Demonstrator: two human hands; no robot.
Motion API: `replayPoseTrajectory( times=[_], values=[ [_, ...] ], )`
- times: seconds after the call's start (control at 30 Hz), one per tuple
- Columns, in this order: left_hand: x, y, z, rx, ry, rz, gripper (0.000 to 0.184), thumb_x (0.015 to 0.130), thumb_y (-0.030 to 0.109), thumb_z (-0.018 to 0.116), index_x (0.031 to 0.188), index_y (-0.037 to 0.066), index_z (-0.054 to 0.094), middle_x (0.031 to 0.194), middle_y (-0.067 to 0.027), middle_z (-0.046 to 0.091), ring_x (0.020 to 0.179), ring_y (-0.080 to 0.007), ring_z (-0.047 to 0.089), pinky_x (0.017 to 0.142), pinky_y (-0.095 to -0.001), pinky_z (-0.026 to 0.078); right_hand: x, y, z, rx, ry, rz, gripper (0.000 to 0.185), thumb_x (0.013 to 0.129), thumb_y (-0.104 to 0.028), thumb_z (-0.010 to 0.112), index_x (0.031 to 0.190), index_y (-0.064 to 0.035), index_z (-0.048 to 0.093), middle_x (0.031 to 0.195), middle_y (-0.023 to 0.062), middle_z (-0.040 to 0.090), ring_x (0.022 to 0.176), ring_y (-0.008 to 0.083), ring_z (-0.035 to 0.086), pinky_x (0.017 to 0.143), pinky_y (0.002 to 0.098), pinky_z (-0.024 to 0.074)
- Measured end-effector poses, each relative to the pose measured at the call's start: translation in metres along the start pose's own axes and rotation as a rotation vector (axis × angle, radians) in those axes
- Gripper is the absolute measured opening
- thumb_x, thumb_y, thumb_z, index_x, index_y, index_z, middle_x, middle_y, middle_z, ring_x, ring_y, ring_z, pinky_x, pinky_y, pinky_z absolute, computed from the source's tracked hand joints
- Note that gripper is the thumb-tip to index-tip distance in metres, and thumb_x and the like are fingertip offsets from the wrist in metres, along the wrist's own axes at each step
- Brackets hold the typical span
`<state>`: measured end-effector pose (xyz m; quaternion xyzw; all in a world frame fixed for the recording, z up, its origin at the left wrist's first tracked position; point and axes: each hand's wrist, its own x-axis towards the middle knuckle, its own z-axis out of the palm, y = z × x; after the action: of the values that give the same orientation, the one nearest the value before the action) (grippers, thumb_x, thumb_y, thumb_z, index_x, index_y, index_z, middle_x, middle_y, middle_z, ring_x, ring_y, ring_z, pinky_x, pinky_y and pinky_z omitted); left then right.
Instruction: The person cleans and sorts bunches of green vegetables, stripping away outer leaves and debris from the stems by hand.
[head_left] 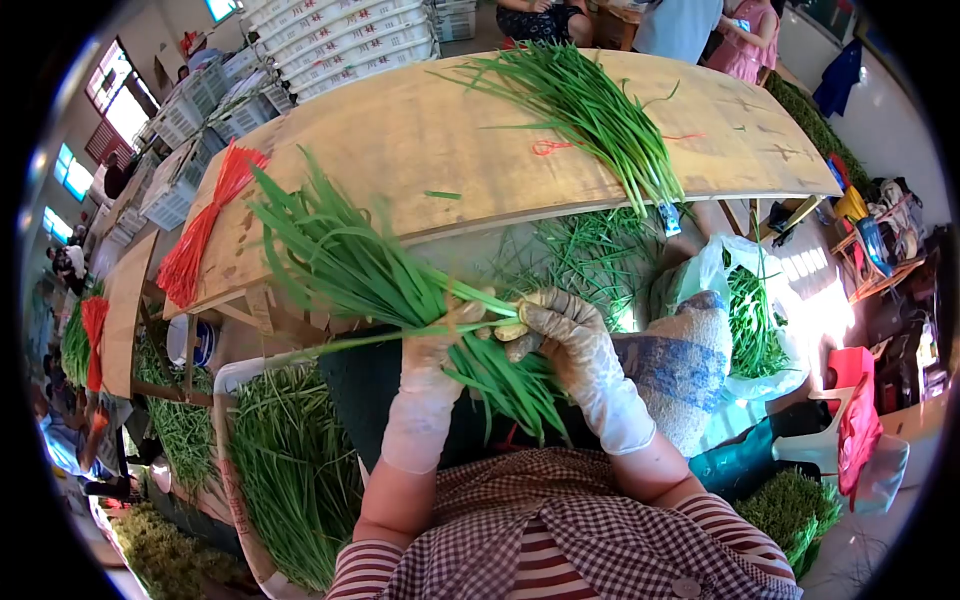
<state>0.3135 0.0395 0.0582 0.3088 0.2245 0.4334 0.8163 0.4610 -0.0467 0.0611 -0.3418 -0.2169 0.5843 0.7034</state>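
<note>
Both my hands wear whitish gloves with soiled fingers. My left hand point(445, 330) is wrapped round a bunch of long green leaves point(365, 260), whose leafy part fans out to the upper left above the table's near edge. Beside it, my right hand point(560, 325) pinches the pale stem ends with its fingertips. More green leaves point(505, 380) hang below my hands, over my lap. On the wooden table point(400, 140) lies a larger green bundle point(590, 115), with a thin red tie point(548, 147) near it.
Red ties point(205, 235) lie at the table's left end. A crate of greens point(295, 470) stands at lower left, a plastic bag of greens point(755, 320) at right. White crates point(345, 40) are stacked behind the table. Other people are at the top edge and far left.
</note>
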Motion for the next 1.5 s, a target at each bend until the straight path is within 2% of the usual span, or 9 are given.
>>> replayPoseTrajectory(
  times=[0.2,0.27,0.53,0.83,0.9,0.97,1.13,1.33,1.5],
  values=[
    [0.017,-0.006,-0.01,-0.039,0.145,0.078,0.026,0.079,0.001,0.07,0.102,-0.001,0.059,0.094,-0.0175,0.065,0.074,-0.0201,0.064,0.063,-0.0308,0.056,0.008,-0.01,-0.068,-0.496,0.377,-0.35,0.013,0.089,-0.008,0.062,0.098,0.0001,0.065,0.087,0.0144,0.07,0.073,0.0249,0.069,0.071,0.033,0.0551],
    [0.02,-0.003,-0.012,-0.042,0.174,0.094,0.023,0.079,-0.002,0.068,0.101,-0.001,0.06,0.094,-0.016,0.066,0.07,-0.0192,0.063,0.061,-0.0296,0.055,0.015,-0.011,-0.118,-1.553,0.62,-0.661,0.017,0.079,-0.001,0.067,0.096,-0.0023,0.067,0.09,0.0147,0.069,0.079,0.0277,0.068,0.075,0.0345,0.0547],
    [0.015,-0.015,0.011,-0.018,0.15,0.088,0.018,0.078,-0.002,0.068,0.093,0.0,0.06,0.083,-0.0091,0.063,0.065,-0.0148,0.057,0.056,-0.0256,0.047,0.017,-0.011,-0.008,-1.819,0.026,-1.305,0.04,0.07,-0.016,0.074,0.109,-0.0145,0.066,0.097,0.0019,0.063,0.085,0.0231,0.061,0.082,0.0378,0.0516],
    [0.018,0.001,-0.008,-0.039,0.216,0.142,0.019,0.077,-0.006,0.067,0.095,-0.004,0.06,0.083,-0.012,0.063,0.064,-0.016,0.057,0.058,-0.0264,0.048,0.017,-0.01,-0.032,-1.609,0.098,-1.199,0.02,0.072,-0.004,0.064,0.092,-0.0108,0.064,0.087,0.0063,0.067,0.079,0.0251,0.065,0.068,0.0385,0.0537],
    [0.015,0.008,-0.011,-0.015,0.228,0.14,0.019,0.079,-0.001,0.066,0.097,-0.006,0.062,0.082,-0.01,0.061,0.068,-0.0152,0.055,0.066,-0.0278,0.048,0.02,-0.01,-0.087,-2.388,0.396,-0.276,0.014,0.074,-0.011,0.059,0.084,-0.0156,0.067,0.071,0.0047,0.064,0.065,0.0201,0.064,0.053,0.0341,0.0481],
    [0.015,0.009,-0.009,-0.025,0.207,0.201,0.021,0.079,-0.002,0.067,0.099,-0.006,0.062,0.082,-0.0096,0.06,0.069,-0.015,0.054,0.068,-0.0291,0.049,0.006,-0.023,-0.128,-2.579,0.393,-0.336,0.012,0.076,-0.011,0.06,0.085,-0.013,0.067,0.072,0.0067,0.064,0.071,0.022,0.066,0.057,0.0353,0.0485],
    [0.011,-0.006,0.012,0.157,0.149,0.228,0.027,0.076,-0.006,0.068,0.099,-0.001,0.056,0.086,-0.0118,0.062,0.067,-0.0177,0.059,0.061,-0.0296,0.05,0.007,-0.049,-0.014,-1.274,-0.084,-0.417,0.027,0.086,-0.025,0.065,0.109,-0.0111,0.068,0.095,0.0168,0.068,0.084,0.0339,0.066,0.075,0.0409,0.0523],
    [0.016,0.006,0.004,0.013,0.214,0.191,0.031,0.078,-0.006,0.069,0.108,-0.002,0.059,0.088,-0.0104,0.064,0.065,-0.0173,0.061,0.058,-0.0268,0.05,0.049,-0.081,0.004,-1.562,0.251,-0.701,0.035,0.084,-0.017,0.071,0.114,0.0006,0.064,0.084,0.0101,0.071,0.073,0.0101,0.065,0.066,0.0259,0.0523],
    [0.021,0.03,-0.049,-0.104,0.258,0.285,0.013,0.085,0.015,0.067,0.094,0.005,0.066,0.071,-0.005,0.059,0.068,-0.0203,0.056,0.065,-0.039,0.052,0.089,-0.164,-0.008,-1.454,0.529,-0.74,0.032,0.085,-0.021,0.066,0.113,-0.0075,0.066,0.079,0.0137,0.069,0.074,0.0249,0.068,0.065,0.0357,0.0532]
  ],
)
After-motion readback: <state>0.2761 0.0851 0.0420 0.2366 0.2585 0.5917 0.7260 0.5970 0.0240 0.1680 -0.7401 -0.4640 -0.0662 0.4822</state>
